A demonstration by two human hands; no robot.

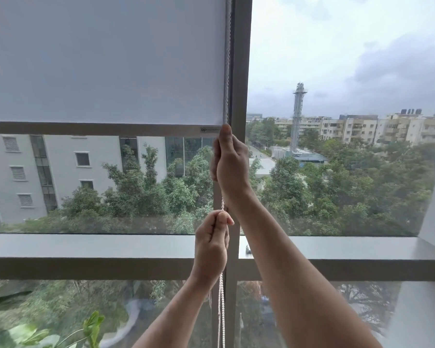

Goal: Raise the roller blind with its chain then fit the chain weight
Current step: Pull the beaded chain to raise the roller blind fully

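The roller blind [103,59] hung partly raised over the left pane, its bottom bar [93,128] level and well above the window sill [86,244]. Clear glass showed between the bar and the sill. The blind's right edge ran just beside the upright window post [240,71], and the chain [227,59] hung in the narrow gap between that edge and the post.

The right hand [230,162] was just below the right end of the bottom bar, beside the post. Its grip was pressed together around the chain, fingers curled and the thumb pointing up along it, the tip reaching the level of the bar. The right forearm crossed the post and the sill on a slant.

The left hand [211,243] was lower on the post, at the height of the sill. Its grip pinched the chain between thumb and curled fingers, with a short bare stretch of chain between the two hands. Below the left hand two strands of chain dropped side by side along the post to the lower edge of the view.

A small metal fitting [248,249] sat on the sill just right of the post, too blurred to identify. Green leaves [93,325] showed low down, left of the post. No chain weight could be made out.
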